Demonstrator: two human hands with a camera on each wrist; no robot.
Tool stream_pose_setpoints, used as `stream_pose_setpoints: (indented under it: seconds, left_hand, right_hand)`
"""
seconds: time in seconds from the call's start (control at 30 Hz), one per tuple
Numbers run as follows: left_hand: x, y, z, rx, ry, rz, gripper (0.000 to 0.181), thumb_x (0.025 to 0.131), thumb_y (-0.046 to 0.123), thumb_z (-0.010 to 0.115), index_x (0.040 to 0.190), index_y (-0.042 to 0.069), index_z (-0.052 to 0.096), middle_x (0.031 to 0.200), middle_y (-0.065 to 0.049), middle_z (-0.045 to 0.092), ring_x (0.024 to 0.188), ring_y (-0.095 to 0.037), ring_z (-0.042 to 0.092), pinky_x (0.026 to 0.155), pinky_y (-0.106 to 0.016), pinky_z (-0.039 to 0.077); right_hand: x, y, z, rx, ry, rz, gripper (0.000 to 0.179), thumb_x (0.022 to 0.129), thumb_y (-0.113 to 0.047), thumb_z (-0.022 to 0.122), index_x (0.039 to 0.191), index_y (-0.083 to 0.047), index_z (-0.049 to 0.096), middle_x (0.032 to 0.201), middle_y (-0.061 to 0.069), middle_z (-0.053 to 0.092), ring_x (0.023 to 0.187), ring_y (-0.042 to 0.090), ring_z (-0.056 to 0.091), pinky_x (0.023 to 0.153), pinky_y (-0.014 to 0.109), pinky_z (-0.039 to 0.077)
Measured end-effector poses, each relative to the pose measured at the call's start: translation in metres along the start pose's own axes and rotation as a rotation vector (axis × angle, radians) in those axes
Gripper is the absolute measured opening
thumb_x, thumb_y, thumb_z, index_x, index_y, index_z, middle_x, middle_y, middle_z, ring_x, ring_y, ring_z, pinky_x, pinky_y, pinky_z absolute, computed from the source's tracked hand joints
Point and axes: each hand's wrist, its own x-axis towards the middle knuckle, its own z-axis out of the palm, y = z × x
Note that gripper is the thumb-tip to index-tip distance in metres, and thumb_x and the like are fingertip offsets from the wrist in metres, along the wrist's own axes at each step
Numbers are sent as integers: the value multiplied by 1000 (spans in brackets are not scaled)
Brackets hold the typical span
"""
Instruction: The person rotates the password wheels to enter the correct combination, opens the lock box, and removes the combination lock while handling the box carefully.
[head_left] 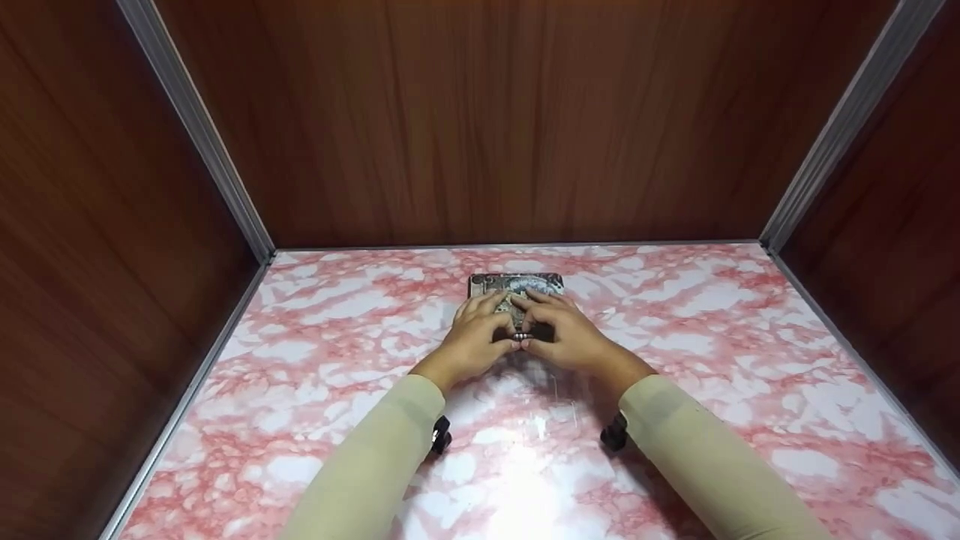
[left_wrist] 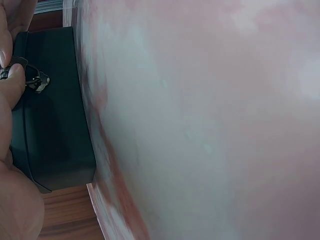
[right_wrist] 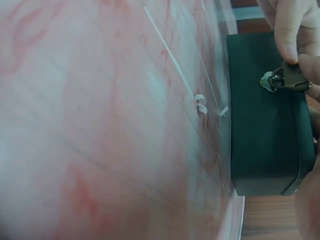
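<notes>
A dark green box point(right_wrist: 265, 135) with a patterned lid point(head_left: 517, 283) sits on the table toward the back. From the metal clasp point(right_wrist: 268, 81) on its front hangs a small brass-coloured combination padlock point(right_wrist: 296, 77). The shackle passes through the clasp; whether it is locked I cannot tell. My left hand point(head_left: 476, 334) and my right hand point(head_left: 566, 330) meet at the padlock, thumbs near each other, each pinching it between thumb and index finger. The other fingers of both hands lie over the lid, which looks closed. Fingers partly hide the padlock's dials.
The table point(head_left: 322, 390) has a red-and-white marbled top, with bright glare near the front. Brown wood-grain panels point(head_left: 480, 127) stand at the back and both sides, framed by metal strips. A black wrist device point(head_left: 441, 435) shows under the left sleeve, another point(head_left: 613, 433) under the right.
</notes>
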Motion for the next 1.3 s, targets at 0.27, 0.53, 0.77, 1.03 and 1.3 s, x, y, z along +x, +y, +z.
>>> stream_pose_setpoints:
  seconds: [0.27, 0.53, 0.77, 1.03, 1.3]
  left_hand:
    - [0, -1, 1, 2, -1, -4, 26, 106, 46, 77, 101, 21, 71, 188, -8, 35, 178, -34, 20, 147, -57, 6]
    - [-1, -1, 0, -5, 8, 7, 19, 105, 38, 79, 101, 20, 73, 187, -8, 35, 177, -35, 22, 147, -59, 7]
    - [-1, 1, 0, -1, -5, -10, 22, 105, 42, 77, 102, 21, 72, 188, -7, 33, 178, -34, 20, 147, -57, 5]
    - [-1, 1, -1, 0, 5, 1, 18, 105, 36, 79, 102, 20, 73, 187, -8, 37, 177, -35, 23, 147, -58, 7]
    - [-1, 0, 0, -10, 15, 3, 17, 105, 35, 79, 102, 20, 73, 186, -8, 37, 177, -35, 24, 147, -58, 6]
  right_hand:
    - [1, 1, 1, 6, 4, -2, 20, 94, -25, 84, 105, -14, 73, 174, 8, 56, 168, 48, 41, 138, 78, 22]
    - [1, 0, 1, 13, -4, 3, 15, 95, -23, 81, 105, -13, 74, 174, 8, 55, 169, 48, 41, 139, 76, 20]
    - [1, 0, 1, 3, 4, 13, 19, 95, -28, 82, 107, -15, 74, 174, 7, 55, 169, 47, 41, 138, 81, 16]
    - [2, -1, 3, -9, 13, -23, 21, 97, -29, 86, 109, -14, 76, 173, 10, 56, 168, 48, 41, 139, 75, 23]
    - [2, -1, 4, -17, 21, -15, 19, 97, -27, 87, 108, -14, 78, 172, 9, 57, 168, 46, 42, 140, 74, 22]
